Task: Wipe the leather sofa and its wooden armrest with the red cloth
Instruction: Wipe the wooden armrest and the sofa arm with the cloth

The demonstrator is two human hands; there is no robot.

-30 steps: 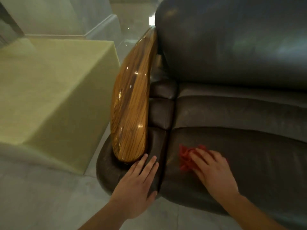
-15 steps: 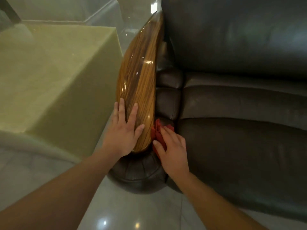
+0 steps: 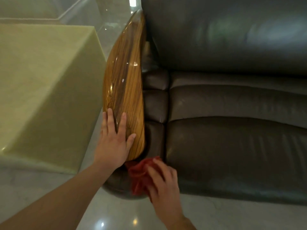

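A dark brown leather sofa [image 3: 232, 146] fills the right half of the view. Its glossy wooden armrest [image 3: 124, 80] runs along the left side. My left hand [image 3: 114, 140] lies flat on the near end of the armrest, fingers spread, holding nothing. My right hand [image 3: 162, 180] presses the crumpled red cloth [image 3: 139, 176] against the rounded leather front of the arm, just below the tip of the wood. Part of the cloth is hidden under my fingers.
A pale yellow-green block-shaped table [image 3: 43, 90] stands close to the left of the armrest, with a narrow gap between them. Shiny light tiled floor [image 3: 116, 218] lies in front of the sofa.
My right hand has slid the cloth down from beside the armrest's inner edge to the leather front below its tip. My left hand stays flat on the wood.
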